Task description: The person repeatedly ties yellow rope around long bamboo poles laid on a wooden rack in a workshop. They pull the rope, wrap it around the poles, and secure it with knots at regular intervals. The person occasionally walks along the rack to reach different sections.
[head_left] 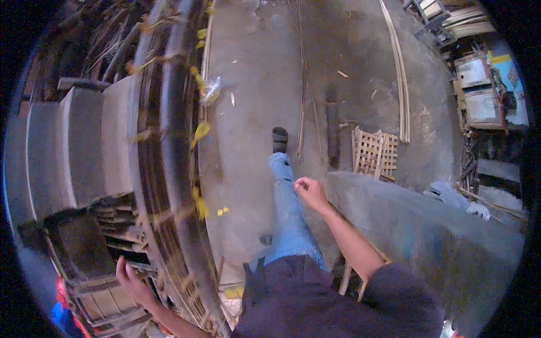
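My left hand (135, 284) reaches out at the lower left, fingers stretched and holding nothing. It is nearest to a rack of bundled long poles (169, 112) tied with yellow strips, and it looks apart from them. My right hand (311, 193) hangs in front of my right side, above my jeans-clad leg (288, 214). Its fingers are curled in, and nothing shows in them. Beyond that hand a woven bamboo lattice (375, 153) lies on the floor beside a grey concrete block (406, 208).
Long split bamboo strips (399, 73) and a thin pole (301, 84) lie along the concrete floor (253, 67). Grey steps (84, 146) rise at the left. Pale framed panels (478, 90) stand at the right, near a bluish cloth (451, 194). A clear plastic bag (211, 91) lies by the poles.
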`<state>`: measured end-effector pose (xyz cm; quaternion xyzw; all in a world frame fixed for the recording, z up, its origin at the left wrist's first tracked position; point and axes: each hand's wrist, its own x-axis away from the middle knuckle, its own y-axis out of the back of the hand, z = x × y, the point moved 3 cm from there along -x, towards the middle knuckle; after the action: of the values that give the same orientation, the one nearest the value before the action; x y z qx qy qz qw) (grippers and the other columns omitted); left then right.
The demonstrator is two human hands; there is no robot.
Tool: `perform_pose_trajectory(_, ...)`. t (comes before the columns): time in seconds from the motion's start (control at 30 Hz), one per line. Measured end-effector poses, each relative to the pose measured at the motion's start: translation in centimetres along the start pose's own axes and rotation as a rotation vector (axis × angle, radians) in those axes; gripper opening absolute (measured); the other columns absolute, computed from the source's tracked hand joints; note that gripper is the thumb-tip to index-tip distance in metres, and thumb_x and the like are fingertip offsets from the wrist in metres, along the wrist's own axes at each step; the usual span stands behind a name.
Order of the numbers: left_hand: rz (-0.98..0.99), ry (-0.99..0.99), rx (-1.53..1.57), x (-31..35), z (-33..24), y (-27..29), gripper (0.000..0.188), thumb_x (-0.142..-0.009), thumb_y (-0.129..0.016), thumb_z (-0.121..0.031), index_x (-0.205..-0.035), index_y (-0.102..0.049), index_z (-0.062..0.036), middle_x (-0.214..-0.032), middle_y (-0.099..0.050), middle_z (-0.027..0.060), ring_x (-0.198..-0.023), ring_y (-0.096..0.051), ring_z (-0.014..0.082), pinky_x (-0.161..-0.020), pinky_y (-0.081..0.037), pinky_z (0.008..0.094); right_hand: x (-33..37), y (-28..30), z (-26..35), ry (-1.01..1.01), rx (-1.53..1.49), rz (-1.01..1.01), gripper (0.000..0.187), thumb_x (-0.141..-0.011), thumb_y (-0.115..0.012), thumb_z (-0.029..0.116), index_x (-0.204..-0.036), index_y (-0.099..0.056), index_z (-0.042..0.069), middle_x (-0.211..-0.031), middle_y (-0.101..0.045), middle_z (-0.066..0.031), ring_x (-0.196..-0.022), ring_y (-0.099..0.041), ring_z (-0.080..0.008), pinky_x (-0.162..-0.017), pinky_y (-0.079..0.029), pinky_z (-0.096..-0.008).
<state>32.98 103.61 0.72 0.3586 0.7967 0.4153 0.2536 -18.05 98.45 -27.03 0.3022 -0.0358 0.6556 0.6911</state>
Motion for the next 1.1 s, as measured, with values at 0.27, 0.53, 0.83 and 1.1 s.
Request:
perform_pose_trajectory(0.27, 0.108, 0.272, 0.025, 5.8, -14.0, -36.6, 0.043, -0.092, -0.062, -0.023, -0.126, -0.05, 0.0017, -0.121, -0.057, 0.0114, -0.109, -0.056, 0.0225, -0.102, -0.034, 0.0382, -36.1, -4.8, -37.8, -0.337, 0.614, -0.188, 0.033, -0.084, -0.058, 0.031, -0.079, -0.07, 0.001, -0.072, -0.067, -0.02, -0.066, -0.065, -0.034, -0.065, -0.049, -0.0475)
perform_pose_trajectory(0.53, 0.438, 0.298, -0.158, 5.0, -13.5, -62.7, 0.041, -0.093, -0.062, -0.022, -0.124, -0.05, 0.001, -0.115, -0.059, 0.0122, -0.104, -0.057, 0.0222, -0.098, -0.037, 0.0373, -63.8, 1.1, -43.3, -0.34, 0.412, -0.481, 0.03, -0.083, -0.064, 0.027, -0.075, -0.066, -0.003, -0.076, -0.065, -0.0228, -0.076, -0.064, -0.0411, -0.069, -0.051, -0.0488)
perform_pose_trajectory(0.83, 0.424, 0.279, -0.289, 0.5, -14.7, -65.4, 0.038, -0.093, -0.062, -0.022, -0.122, -0.05, 0.0003, -0.109, -0.061, 0.0132, -0.099, -0.059, 0.0217, -0.092, -0.041, 0.0361, -66.3, -2.2, -48.9, -0.538, 0.52, -0.406, 0.018, -0.083, -0.064, 0.021, -0.081, -0.066, 0.003, -0.082, -0.066, -0.0213, -0.08, -0.065, -0.0397, -0.069, -0.051, -0.0488)
perform_pose_trajectory(1.1, 0.438, 0.269, -0.333, 1.0, -14.8, -65.4, 0.036, -0.093, -0.063, -0.021, -0.12, -0.05, -0.0004, -0.104, -0.063, 0.014, -0.095, -0.061, 0.0214, -0.088, -0.044, 0.0352, -66.4, -2.3, -45.2, -0.638, 0.446, -0.36, 0.012, -0.08, -0.066, 0.018, -0.085, -0.066, 0.008, -0.085, -0.067, -0.0189, -0.081, -0.065, -0.0394, -0.069, -0.052, -0.0493)
